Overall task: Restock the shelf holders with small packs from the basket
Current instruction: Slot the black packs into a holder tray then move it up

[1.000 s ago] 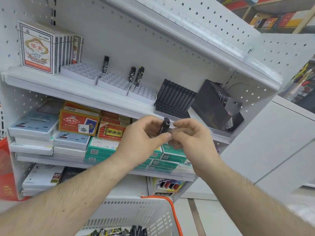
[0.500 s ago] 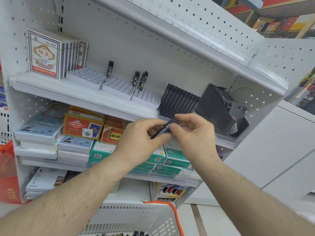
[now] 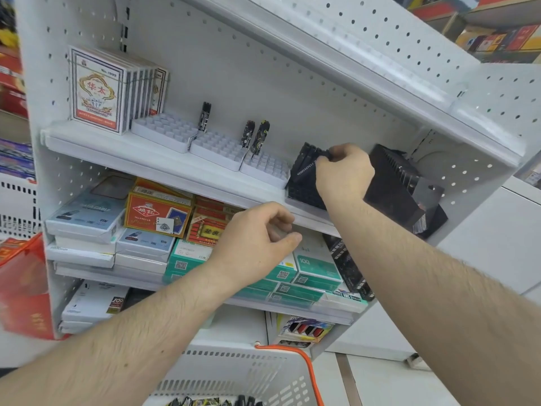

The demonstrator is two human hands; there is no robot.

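Observation:
My right hand (image 3: 344, 172) is up at the black slotted holder (image 3: 301, 183) on the upper shelf, pinching a small black pack (image 3: 327, 153) at the holder's top. My left hand (image 3: 257, 244) hangs below the shelf edge with fingers loosely curled and nothing in them. Three white grid holders (image 3: 218, 148) sit to the left, with one dark pack (image 3: 205, 116) and two patterned packs (image 3: 254, 135) standing in them. The white basket (image 3: 234, 376) with an orange handle is at the bottom, several packs showing at its lower edge.
A second black holder (image 3: 401, 189) stands tilted at the right of the shelf. White card boxes (image 3: 96, 89) stand at the far left. Lower shelves hold red, teal and white boxes. A slanted pegboard shelf (image 3: 351, 54) overhangs above.
My right hand took the black pack from between both hands and carried it up to the black holder. My left hand let go and stayed low.

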